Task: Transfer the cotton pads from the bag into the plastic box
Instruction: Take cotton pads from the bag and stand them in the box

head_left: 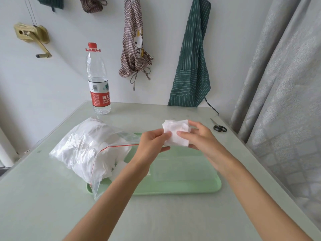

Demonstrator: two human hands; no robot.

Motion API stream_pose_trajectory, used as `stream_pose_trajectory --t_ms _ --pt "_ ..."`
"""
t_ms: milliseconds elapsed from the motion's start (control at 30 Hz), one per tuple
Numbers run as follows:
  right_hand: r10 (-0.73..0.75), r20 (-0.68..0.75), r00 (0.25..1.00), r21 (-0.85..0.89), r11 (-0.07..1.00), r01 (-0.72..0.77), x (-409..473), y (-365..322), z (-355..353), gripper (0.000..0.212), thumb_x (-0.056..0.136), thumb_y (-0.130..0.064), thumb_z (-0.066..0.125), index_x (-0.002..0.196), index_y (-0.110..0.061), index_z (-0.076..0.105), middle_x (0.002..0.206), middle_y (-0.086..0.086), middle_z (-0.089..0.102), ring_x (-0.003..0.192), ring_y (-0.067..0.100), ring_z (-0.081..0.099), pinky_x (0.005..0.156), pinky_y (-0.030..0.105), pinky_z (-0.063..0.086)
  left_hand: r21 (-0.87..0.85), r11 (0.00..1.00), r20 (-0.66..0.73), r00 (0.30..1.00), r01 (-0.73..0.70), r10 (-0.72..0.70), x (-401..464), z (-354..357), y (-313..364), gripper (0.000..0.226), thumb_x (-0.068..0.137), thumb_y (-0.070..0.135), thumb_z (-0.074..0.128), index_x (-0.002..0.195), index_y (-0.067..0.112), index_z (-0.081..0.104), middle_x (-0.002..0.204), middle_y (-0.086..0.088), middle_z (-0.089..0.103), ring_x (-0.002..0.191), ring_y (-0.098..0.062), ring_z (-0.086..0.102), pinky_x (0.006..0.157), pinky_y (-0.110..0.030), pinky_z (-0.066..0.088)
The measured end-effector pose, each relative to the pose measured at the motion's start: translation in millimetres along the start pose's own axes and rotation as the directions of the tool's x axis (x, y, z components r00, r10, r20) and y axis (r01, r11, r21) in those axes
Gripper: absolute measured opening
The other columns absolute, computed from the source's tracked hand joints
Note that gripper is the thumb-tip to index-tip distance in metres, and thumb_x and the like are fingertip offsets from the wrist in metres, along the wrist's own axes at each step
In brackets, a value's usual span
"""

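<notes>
- Both hands were raised over the green tray [199, 188]; the left hand [152, 143] and right hand [199, 136] each pinched one small stack of cotton pads [176, 133] between thumb and fingers, holding it from opposite sides.
- The stack looked fanned and uneven at its top edge. Risk judged: loose outer pads could slip free and drop onto the worktop [156, 220] if either pinch eased.
- The clear plastic box [182, 164] was hard to make out on the tray below the hands; its walls were nearly invisible. Risk: pads set down could catch the rim or land on the tray instead.
- The zip bag [86, 150], still bulging with pads, lay half on the tray with its mouth open towards the box. Risk: a forearm brushing it could spill more pads out.
- Water bottle [98, 80] and scissors [219, 126] stood well apart; no hazard expected from them.
</notes>
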State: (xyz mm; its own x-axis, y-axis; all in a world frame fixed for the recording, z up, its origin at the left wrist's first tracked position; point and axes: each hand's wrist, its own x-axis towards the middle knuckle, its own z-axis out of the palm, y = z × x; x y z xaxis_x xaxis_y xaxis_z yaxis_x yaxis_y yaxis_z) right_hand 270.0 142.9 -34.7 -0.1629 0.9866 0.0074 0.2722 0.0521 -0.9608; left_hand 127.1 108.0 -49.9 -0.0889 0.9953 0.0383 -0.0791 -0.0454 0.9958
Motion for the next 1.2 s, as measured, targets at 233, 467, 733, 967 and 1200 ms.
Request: stream_pose_trajectory --t_ms 233,467,733,967,1200 --pt "0.062 -0.119 0.991 0.154 0.987 -0.043 28.3 11.3 3.2 0.021 0.088 -0.009 0.06 0.108 -0.015 0.063 0.102 0.004 0.068 0.092 0.016 0.062 0.077 0.025 0.049 0.48 0.862 -0.211 0.932 -0.163 0.294 22.7 -19.2 -17.4 0.02 0.095 0.024 0.05 0.107 0.023 0.066 0.106 0.011 0.067 0.099 -0.007 0.06 0.088 -0.029 0.047" --pt "0.232 0.111 0.966 -0.048 0.973 -0.228 48.1 30.2 14.7 0.019 0.086 -0.006 0.062 0.098 -0.02 0.058 0.099 0.003 0.064 0.081 0.015 0.062 0.07 0.027 0.052 0.813 0.565 -0.129 0.99 0.139 -0.058 39.2 -44.4 -33.8 0.045 0.093 0.04 0.05 0.128 0.012 0.054 0.123 -0.002 0.063 0.113 -0.023 0.058 0.096 -0.033 0.045" --pt "0.299 0.197 0.934 -0.154 0.95 -0.272 42.2 49.2 26.8 0.027 0.081 0.0 0.068 0.101 -0.009 0.052 0.096 0.01 0.066 0.072 0.013 0.063 0.055 0.017 0.054 0.502 0.841 0.013 0.97 0.203 -0.242 41.0 -45.5 -29.3 0.036 0.097 0.015 0.048 0.128 -0.003 0.052 0.112 -0.012 0.06 0.081 -0.018 0.065 0.069 -0.031 0.059" --pt "0.246 0.092 0.965 -0.47 0.865 -0.176 53.8 42.5 34.0 0.025 0.079 -0.016 0.075 0.073 -0.017 0.051 0.079 0.002 0.058 0.078 0.021 0.064 0.073 0.029 0.057 0.547 0.825 0.014 0.984 0.142 -0.179 42.0 -41.9 -33.7 0.022 0.095 0.018 0.05 0.099 0.003 0.065 0.104 -0.016 0.068 0.084 -0.033 0.07 0.08 -0.042 0.057" --pt "0.026 0.002 1.0 -0.842 0.539 -0.012 49.9 28.9 16.6 0.022 0.072 -0.039 0.076 0.076 -0.026 0.059 0.082 -0.004 0.069 0.077 0.017 0.064 0.066 0.026 0.045 0.515 0.842 -0.001 0.982 0.163 -0.19 38.9 -43.5 -30.1 0.029 0.095 0.02 0.053 0.117 0.003 0.06 0.1 -0.006 0.063 0.087 -0.023 0.069 0.079 -0.04 0.058"
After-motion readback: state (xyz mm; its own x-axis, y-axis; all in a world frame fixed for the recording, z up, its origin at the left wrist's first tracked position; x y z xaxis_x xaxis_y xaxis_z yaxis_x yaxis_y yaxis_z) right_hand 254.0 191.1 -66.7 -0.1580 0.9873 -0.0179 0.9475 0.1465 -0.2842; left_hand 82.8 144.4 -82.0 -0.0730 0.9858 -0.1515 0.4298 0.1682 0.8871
